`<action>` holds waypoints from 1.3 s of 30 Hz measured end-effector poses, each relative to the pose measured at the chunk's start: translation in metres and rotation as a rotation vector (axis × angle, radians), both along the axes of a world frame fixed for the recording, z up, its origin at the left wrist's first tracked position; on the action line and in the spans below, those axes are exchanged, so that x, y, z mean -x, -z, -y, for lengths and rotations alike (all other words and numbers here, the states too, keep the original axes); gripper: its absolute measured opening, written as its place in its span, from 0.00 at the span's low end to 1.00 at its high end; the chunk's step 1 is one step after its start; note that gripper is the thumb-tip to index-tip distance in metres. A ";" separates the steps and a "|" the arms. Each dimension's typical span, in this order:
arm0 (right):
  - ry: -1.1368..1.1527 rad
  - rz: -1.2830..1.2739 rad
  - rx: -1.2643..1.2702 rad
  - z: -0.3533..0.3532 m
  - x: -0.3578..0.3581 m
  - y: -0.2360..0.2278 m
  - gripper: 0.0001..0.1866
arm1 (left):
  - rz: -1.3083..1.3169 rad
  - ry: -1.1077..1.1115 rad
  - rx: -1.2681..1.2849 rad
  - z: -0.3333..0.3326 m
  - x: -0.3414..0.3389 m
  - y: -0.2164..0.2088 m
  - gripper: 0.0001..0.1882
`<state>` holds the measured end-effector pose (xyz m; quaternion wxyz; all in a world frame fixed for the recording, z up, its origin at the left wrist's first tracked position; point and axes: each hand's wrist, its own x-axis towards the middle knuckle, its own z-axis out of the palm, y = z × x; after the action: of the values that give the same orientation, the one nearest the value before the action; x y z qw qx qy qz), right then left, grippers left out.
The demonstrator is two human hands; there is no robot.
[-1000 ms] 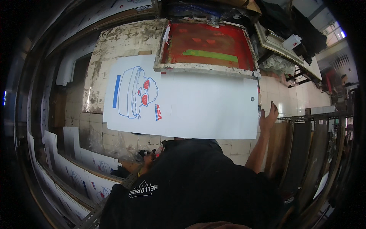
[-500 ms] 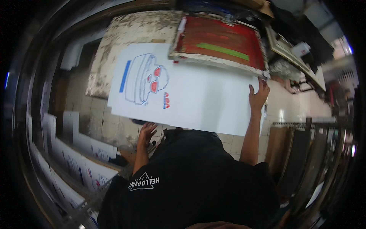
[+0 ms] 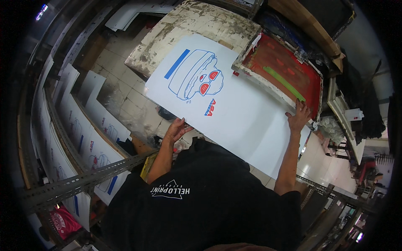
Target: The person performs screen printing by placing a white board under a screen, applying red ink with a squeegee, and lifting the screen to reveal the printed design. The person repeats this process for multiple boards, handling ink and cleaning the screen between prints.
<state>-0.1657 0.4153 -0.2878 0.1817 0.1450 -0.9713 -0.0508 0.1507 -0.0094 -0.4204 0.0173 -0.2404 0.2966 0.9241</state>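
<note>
A large white sheet [image 3: 247, 129] lies across the worn, paint-flaked table [image 3: 201, 21]. It bears a blue outline drawing with red glasses, a blue bar and small red and blue lettering. My left hand [image 3: 176, 130] is at the sheet's near edge, thumb by the rim and fingers partly below it, seemingly pinching it. A screen-printing frame [image 3: 268, 85] with red-stained mesh and a strip of green tape [image 3: 284, 83] overlaps the sheet's far right part. My right hand [image 3: 299, 116] touches the frame's near right edge, fingers spread, its forearm above the sheet.
To my left, metal racks [image 3: 83, 178] hold several printed white sheets [image 3: 100, 157]. A pale wooden frame [image 3: 345, 121] and clear plastic [image 3: 333, 129] are at the right. A wooden board [image 3: 305, 25] runs behind the screen. Another metal rack [image 3: 331, 209] stands at the lower right.
The view has turned, so the table and sheet now slant down to the right. My left hand has come up to the sheet's edge; my right fingers have moved onto the frame's edge.
</note>
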 end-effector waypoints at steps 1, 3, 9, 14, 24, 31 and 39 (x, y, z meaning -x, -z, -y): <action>0.004 -0.006 0.001 -0.001 0.002 0.002 0.48 | 0.003 0.001 -0.005 0.000 0.000 0.003 0.32; 0.013 -0.016 0.005 -0.007 0.006 0.013 0.48 | -0.001 0.002 -0.018 -0.001 0.003 0.004 0.32; -0.080 -0.061 -0.050 -0.019 0.019 0.015 0.45 | 0.025 -0.020 -0.034 -0.005 0.009 0.005 0.30; -0.098 -0.070 0.026 -0.023 0.021 0.007 0.43 | 0.044 -0.052 -0.033 0.002 -0.006 0.013 0.29; -0.076 -0.069 0.055 -0.020 0.025 0.006 0.42 | 0.214 -0.164 0.019 0.007 -0.038 0.013 0.38; -0.051 -0.048 0.066 -0.021 0.028 -0.004 0.44 | 0.187 -0.120 0.088 0.003 -0.030 0.000 0.37; -0.013 -0.156 0.032 -0.017 0.038 -0.044 0.46 | 0.192 -0.125 0.098 0.002 -0.024 0.008 0.32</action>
<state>-0.2042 0.4322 -0.2435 0.2596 0.1438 -0.9539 -0.0453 0.1743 -0.0110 -0.4281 -0.0235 -0.3463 0.3227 0.8805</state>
